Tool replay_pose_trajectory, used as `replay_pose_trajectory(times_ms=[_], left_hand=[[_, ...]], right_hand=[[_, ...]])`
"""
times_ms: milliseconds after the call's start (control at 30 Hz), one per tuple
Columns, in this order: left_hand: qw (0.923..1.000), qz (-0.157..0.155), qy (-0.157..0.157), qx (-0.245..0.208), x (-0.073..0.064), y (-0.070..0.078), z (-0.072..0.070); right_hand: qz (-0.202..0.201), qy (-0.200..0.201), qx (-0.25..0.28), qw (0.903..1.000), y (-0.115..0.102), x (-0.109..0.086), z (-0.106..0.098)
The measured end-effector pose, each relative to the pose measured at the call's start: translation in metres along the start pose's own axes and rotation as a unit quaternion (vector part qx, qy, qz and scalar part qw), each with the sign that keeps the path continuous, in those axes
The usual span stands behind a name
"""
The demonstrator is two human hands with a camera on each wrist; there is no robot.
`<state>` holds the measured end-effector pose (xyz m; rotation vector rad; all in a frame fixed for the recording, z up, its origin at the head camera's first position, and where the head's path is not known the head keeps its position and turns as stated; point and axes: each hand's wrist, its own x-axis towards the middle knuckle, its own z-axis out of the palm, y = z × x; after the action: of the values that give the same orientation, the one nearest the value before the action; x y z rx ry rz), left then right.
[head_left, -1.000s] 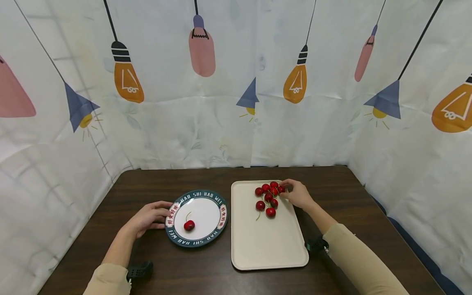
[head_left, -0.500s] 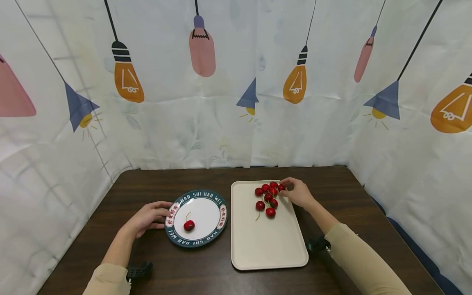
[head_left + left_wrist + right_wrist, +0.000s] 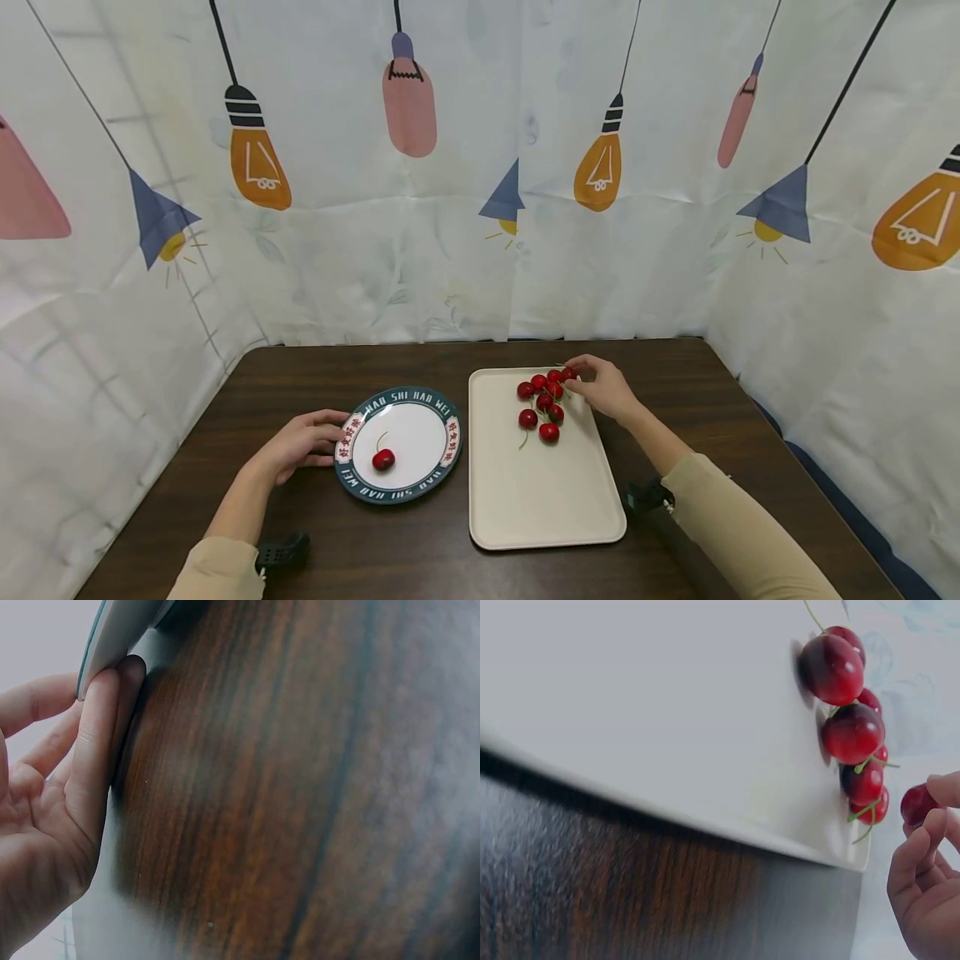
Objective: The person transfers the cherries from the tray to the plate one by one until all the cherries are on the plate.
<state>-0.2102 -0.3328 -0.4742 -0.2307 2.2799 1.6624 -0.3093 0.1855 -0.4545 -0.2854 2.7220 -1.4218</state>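
My left hand grips the left edge of a round white plate with a dark green lettered rim; in the left wrist view the plate's edge sits between its fingers. A single stemmed cherry lies on that plate. Over the far right corner of a cream rectangular tray, my right hand pinches a dark red cherry between thumb and fingertips. Seen from the right wrist, this cherry is apart from the others. Several more cherries, some with green stems, lie clustered on the tray's far half.
Both plate and tray stand on a dark brown wooden table, a narrow gap between them. Behind and beside the table hangs a white curtain printed with lamps and bulbs. A dark wrist strap is on the left forearm.
My right hand has shifted slightly away and upward, taking its cherry from beside the cluster toward the tray's far edge. The left hand and the plate stay in place.
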Motion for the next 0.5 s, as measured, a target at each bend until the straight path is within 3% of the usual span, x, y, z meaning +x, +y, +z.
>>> replay_pose_trajectory(times_ms=[500], left_hand=[[1.0000, -0.001, 0.001, -0.005, -0.001, 0.002, -0.001]], right_hand=[[-0.009, -0.031, 0.047, 0.9984, -0.022, -0.001, 0.017]])
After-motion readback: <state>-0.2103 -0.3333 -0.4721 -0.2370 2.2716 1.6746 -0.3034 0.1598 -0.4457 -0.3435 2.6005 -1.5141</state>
